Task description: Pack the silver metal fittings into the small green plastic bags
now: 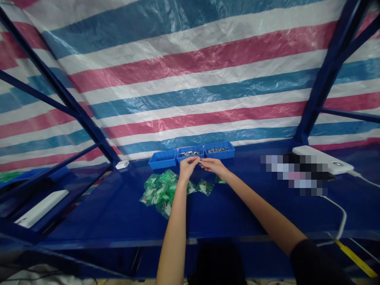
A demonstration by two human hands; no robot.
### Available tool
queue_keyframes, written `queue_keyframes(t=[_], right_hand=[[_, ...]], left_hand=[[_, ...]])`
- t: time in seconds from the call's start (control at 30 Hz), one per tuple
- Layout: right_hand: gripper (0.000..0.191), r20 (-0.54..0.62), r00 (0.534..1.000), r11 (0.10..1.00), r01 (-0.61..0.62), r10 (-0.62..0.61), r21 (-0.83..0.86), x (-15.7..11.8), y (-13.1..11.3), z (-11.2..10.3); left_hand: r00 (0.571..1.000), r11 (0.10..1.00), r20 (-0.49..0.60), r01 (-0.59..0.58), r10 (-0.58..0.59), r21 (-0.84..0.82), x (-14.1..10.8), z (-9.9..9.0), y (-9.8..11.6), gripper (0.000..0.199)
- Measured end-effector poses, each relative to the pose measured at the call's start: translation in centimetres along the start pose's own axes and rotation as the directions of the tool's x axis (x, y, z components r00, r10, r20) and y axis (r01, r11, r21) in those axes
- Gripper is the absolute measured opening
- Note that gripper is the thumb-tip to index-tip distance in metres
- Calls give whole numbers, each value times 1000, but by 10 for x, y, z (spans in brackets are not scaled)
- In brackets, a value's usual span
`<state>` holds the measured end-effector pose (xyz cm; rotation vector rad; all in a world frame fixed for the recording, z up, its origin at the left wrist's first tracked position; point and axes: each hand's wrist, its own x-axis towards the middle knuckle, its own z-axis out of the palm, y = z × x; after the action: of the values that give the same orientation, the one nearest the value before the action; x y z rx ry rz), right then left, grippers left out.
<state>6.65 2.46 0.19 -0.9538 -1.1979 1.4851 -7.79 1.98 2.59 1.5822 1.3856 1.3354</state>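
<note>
My left hand [187, 166] and my right hand [214, 166] meet in front of the blue bins, fingertips pinched close together. Between them is a small light-coloured piece [200, 162], too small to name; both hands seem to touch it. Just behind stand a middle blue bin [181, 159] with small metal parts and a right blue bin [221, 154] also holding small metal parts. A pile of green-tinted plastic bags [162, 190] with pale parts inside lies left of my left forearm. A single green bag [204, 187] rests below my hands, and another is partly hidden by my right wrist.
A left blue bin [162, 159] shows no parts. A small white box [122, 164] stands at the back left. On the right are a white device [322, 159] with a cable, a blurred-out object [293, 174] and a yellow strip [354, 257]. Blue frame posts flank the table [213, 215].
</note>
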Motion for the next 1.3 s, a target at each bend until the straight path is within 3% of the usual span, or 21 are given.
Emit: queue_keyframes(t=[0.2, 0.33, 0.53, 0.6, 0.67, 0.73, 0.9, 1.13, 1.3], right_hand=[[24, 53, 998, 996, 49, -45, -81, -5, 4, 13], [28, -40, 993, 992, 111, -114, -64, -2, -1, 13], [31, -148, 967, 972, 189, -209, -137, 7, 2, 3], [31, -191, 958, 971, 190, -216, -142, 8, 4, -1], [31, -230, 949, 973, 189, -216, -133, 10, 5, -4], [30, -258, 942, 974, 185, -213, -129, 10, 6, -6], [27, -294, 937, 980, 157, -187, -123, 10, 4, -9], [25, -244, 948, 975, 176, -204, -134, 11, 5, -9], [21, -194, 950, 963, 213, -243, -164, 14, 10, -10]], left_hand=[[1000, 1000, -13, 5, -6, -30, 0, 2, -1, 31], [996, 1000, -87, -9, 8, -15, 3, 2, 0, 26], [1000, 972, -15, -16, 20, 234, -2, 4, -1, 23], [996, 897, -80, 9, 30, 442, -6, 1, -2, 22], [992, 738, -128, 86, 1, 670, -10, -3, -3, 24], [990, 627, -130, 136, -56, 768, -12, -7, -4, 26], [991, 622, -84, 130, -102, 772, -12, -10, -4, 29], [968, 592, -163, 247, -193, 767, -12, -13, -2, 24], [971, 631, -38, 183, -237, 754, -12, -4, 1, 14]])
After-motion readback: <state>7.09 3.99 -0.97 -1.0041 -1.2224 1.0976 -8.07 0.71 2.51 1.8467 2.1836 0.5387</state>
